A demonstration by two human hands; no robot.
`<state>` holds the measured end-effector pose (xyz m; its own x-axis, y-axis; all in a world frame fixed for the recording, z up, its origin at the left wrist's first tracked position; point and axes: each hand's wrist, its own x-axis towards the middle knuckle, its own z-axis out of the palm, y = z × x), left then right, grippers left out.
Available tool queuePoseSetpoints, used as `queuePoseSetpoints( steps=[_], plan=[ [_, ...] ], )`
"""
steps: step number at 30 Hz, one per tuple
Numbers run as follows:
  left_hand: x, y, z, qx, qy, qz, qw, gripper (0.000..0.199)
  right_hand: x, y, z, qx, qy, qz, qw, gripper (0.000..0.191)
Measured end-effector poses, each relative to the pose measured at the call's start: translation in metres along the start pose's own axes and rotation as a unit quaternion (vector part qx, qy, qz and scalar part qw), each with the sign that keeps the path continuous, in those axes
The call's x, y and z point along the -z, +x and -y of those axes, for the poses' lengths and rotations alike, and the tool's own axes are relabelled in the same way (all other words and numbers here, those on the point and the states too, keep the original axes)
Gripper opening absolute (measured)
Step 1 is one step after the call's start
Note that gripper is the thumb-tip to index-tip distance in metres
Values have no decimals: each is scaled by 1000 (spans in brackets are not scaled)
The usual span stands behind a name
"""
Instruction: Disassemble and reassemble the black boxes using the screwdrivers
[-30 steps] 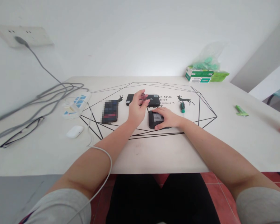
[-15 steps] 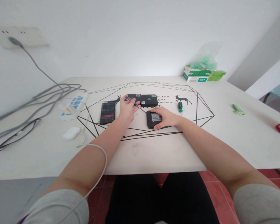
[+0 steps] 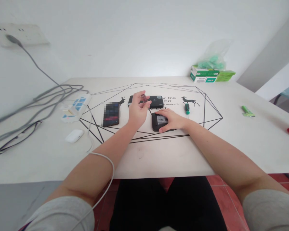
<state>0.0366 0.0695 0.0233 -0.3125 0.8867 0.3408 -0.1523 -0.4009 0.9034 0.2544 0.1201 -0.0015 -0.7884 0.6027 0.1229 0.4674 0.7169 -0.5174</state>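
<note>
My left hand point(image 3: 137, 110) is closed around the clear handle of a screwdriver point(image 3: 144, 98), which is tilted with its shaft angled down toward a black device point(image 3: 154, 123). Whether the tip touches the device I cannot tell. My right hand point(image 3: 172, 120) rests over that device and grips it against the table; a pale label shows beside the fingers. Just behind lie two similar flat black boxes side by side; the right one point(image 3: 157, 101) shows well, the left one point(image 3: 130, 102) is mostly hidden by my left hand. A green and black screwdriver point(image 3: 187, 109) lies to the right.
A phone point(image 3: 112, 115) lies left of my left hand. Farther left are a white earphone case point(image 3: 74, 135), a power strip point(image 3: 78, 107), eyeglasses point(image 3: 18, 138) and grey cables. Green boxes point(image 3: 204, 74) stand by the wall. A white cable point(image 3: 110, 160) crosses my left forearm.
My left hand has moved right and turned, bringing the screwdriver from a slanting hold to a steeper one near the device. My right hand stays on the device.
</note>
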Motion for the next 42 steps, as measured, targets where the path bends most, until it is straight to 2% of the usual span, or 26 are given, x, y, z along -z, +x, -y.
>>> queuePoseSetpoints(
  steps=[3,6,10,14,23,34,39,42],
  plan=[
    [5,8,7,38,-12,-69,997,51,0,0,0,-2,-1,1,1000,109],
    [13,20,18,120,-28,-144,982,48,0,1,-1,-9,-1,2,1000,110],
    [19,28,28,191,-45,-181,964,51,1,0,-2,-3,6,6,1000,111],
    [22,31,32,226,-54,-176,957,55,4,-1,-2,-6,16,12,1000,112],
    [25,33,35,242,-65,-125,960,63,6,-4,-4,7,4,38,999,105],
    [21,32,27,240,-62,-102,963,50,8,-5,-4,4,10,48,999,106],
    [20,30,23,187,-20,-102,977,46,7,-5,-4,3,7,44,999,106],
    [17,25,19,127,1,-71,989,49,7,-5,-4,4,4,44,999,106]
  ],
)
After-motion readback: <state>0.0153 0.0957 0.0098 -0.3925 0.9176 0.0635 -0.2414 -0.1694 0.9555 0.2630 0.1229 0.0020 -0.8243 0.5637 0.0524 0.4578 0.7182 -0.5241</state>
